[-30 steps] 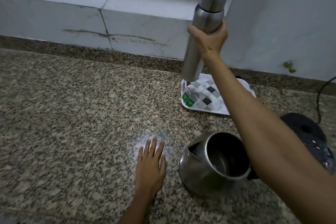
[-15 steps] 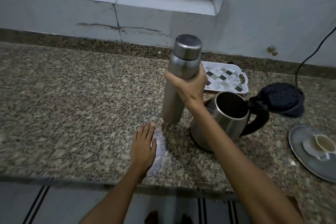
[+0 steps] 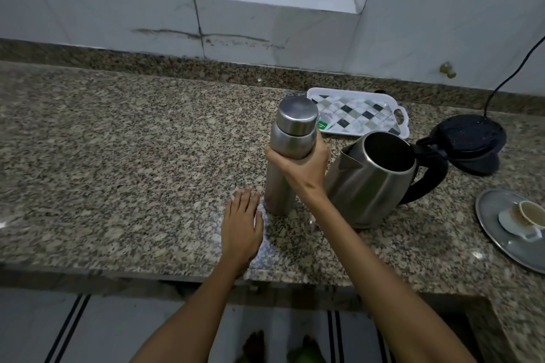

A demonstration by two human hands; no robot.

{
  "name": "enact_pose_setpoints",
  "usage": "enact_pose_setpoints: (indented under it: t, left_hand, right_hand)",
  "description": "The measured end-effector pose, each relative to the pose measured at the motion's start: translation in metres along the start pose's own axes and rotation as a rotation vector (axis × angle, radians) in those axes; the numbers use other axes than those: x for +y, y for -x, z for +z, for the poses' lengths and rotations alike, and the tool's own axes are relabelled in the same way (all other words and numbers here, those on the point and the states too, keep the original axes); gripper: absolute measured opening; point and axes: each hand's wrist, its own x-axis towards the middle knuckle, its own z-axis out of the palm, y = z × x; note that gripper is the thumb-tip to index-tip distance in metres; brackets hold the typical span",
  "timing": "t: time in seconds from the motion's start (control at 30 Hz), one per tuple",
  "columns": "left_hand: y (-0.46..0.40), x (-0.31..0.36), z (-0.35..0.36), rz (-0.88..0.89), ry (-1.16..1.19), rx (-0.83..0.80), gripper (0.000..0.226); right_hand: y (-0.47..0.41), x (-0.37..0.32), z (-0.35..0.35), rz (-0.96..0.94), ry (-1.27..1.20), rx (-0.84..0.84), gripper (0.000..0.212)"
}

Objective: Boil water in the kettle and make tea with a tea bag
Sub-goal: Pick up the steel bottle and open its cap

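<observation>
A steel water bottle [image 3: 283,162] with its cap on stands upright on the granite counter [image 3: 118,162]. My right hand [image 3: 300,168] is wrapped around its upper body. Just right of it sits the steel kettle [image 3: 368,186], its black lid [image 3: 469,138] flipped open behind the black handle and its dark inside showing. My left hand [image 3: 243,227] lies flat on the counter, fingers apart, touching nothing else, just left of the bottle's base. A green tea bag packet [image 3: 322,125] peeks out on the tray behind the bottle.
A white tray [image 3: 380,103] with a checkered pattern lies at the back. A steel plate [image 3: 495,227] with a tipped white cup [image 3: 528,215] is at the right edge. A black cord [image 3: 513,68] runs up the wall. The counter's front edge is near my arms.
My right hand brought the bottle down from in front of the wall and set it upright on the counter beside the kettle. The view pulled back. My left hand stayed flat.
</observation>
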Motion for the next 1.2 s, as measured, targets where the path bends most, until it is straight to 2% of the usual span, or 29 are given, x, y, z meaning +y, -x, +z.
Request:
enact_pose_setpoints:
  t: [0.23,0.33,0.4,0.47,0.53,0.6,0.67,0.73,0.8,0.9,1.2]
  left_hand:
    - [-0.005,0.009,-0.014,-0.043,0.074,-0.014,0.044]
    - [-0.03,0.029,-0.061,-0.265,0.418,0.022,0.029]
    - [-0.052,0.048,-0.103,-0.315,0.593,0.167,0.033]
    - [-0.073,0.067,-0.151,-0.179,0.66,0.312,0.034]
    - [-0.088,0.083,-0.197,0.085,0.723,0.247,0.043]
    - [-0.098,0.095,-0.234,0.343,0.584,0.001,0.053]
    - [-0.107,0.108,-0.26,0.527,0.253,-0.265,0.06]
    - [-0.117,0.123,-0.274,0.621,-0.088,-0.403,0.064]
    - [-0.126,0.139,-0.279,0.652,-0.275,-0.424,0.066]
    - [-0.134,0.152,-0.278,0.712,-0.379,-0.405,0.063]
    - [-0.128,0.149,-0.274,0.645,-0.277,-0.339,0.063]
  right_hand:
    - [0.003,-0.001,0.004,-0.002,0.015,-0.005,0.068]
    - [0.005,-0.001,0.001,-0.014,0.008,-0.018,0.069]
    - [0.006,0.001,-0.001,-0.011,0.006,-0.03,0.07]
    - [0.006,0.0,-0.003,-0.02,0.013,-0.035,0.071]
    - [0.005,0.0,-0.003,-0.024,0.01,-0.041,0.072]
    - [0.005,0.0,-0.003,-0.002,-0.006,-0.045,0.073]
    - [0.005,0.0,-0.003,0.022,-0.008,-0.041,0.072]
    - [0.004,0.001,-0.003,0.041,-0.021,-0.036,0.07]
    - [0.004,0.003,-0.004,0.05,-0.035,-0.043,0.068]
    - [0.004,0.005,-0.004,0.053,-0.048,-0.045,0.069]
    - [0.005,0.006,0.0,0.02,-0.069,-0.009,0.07]
